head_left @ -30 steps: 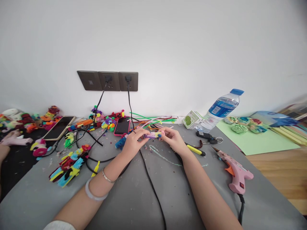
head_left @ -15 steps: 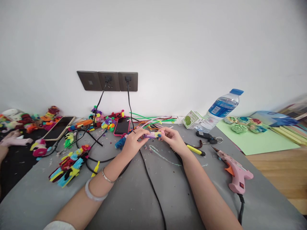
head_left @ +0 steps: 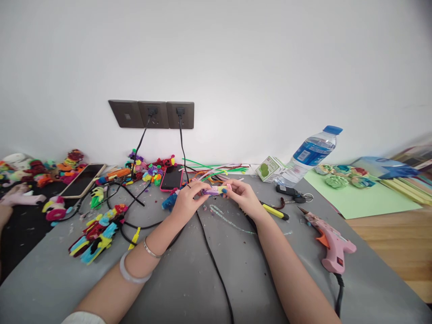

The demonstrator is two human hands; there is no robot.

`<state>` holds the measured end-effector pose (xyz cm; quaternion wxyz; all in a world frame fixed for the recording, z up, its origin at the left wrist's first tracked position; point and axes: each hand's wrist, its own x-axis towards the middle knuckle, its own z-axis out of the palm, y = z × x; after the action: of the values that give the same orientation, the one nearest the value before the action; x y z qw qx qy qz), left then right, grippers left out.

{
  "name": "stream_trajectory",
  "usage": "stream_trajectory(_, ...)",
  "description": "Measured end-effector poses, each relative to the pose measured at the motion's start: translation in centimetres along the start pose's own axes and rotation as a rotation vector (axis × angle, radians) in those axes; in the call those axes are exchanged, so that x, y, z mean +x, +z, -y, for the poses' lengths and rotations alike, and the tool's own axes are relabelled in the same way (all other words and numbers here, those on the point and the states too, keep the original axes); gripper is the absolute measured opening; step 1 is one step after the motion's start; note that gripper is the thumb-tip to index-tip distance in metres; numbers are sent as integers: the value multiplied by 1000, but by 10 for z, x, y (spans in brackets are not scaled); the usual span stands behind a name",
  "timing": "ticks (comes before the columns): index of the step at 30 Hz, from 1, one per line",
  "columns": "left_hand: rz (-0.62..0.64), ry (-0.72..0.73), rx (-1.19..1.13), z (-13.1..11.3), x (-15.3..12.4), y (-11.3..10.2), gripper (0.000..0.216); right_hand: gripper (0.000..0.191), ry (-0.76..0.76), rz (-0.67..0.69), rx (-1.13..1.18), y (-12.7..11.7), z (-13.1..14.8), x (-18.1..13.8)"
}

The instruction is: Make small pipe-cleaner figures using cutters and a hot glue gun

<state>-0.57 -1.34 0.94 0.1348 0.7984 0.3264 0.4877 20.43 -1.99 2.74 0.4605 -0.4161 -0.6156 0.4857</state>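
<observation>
Between my two hands, over the middle of the grey table (head_left: 189, 288), is a small purple and yellow pipe-cleaner piece (head_left: 213, 191). My left hand (head_left: 189, 198) pinches its purple end with thumb and fingers. At the yellow end, my right hand (head_left: 243, 198) grips it between thumb and forefinger. Its finer shape is partly covered by fingertips. Loose pipe cleaners (head_left: 224, 170) lie just behind the hands. A glittery strand (head_left: 232, 224) rests on the table below them, and a yellow-handled tool (head_left: 275, 211) lies beside my right wrist.
A pink glue gun (head_left: 335, 252) lies at right, its cord running to the front. Behind it are keys (head_left: 295, 193) and a tilted water bottle (head_left: 312, 153). Colourful pipe-cleaner figures (head_left: 97, 234), phones (head_left: 84, 180) and black cables (head_left: 212, 256) spread leftward. Another person's hand (head_left: 16, 195) is at far left.
Almost nothing differs. Both hands stay in place around the purple and yellow piece, with at most a very slight shift of it between the fingers.
</observation>
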Motion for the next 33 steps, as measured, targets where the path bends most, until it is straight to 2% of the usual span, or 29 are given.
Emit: stream_trajectory(33,13,-5,5,-1,0,0,12,41,-4,0,7,0,-3,0)
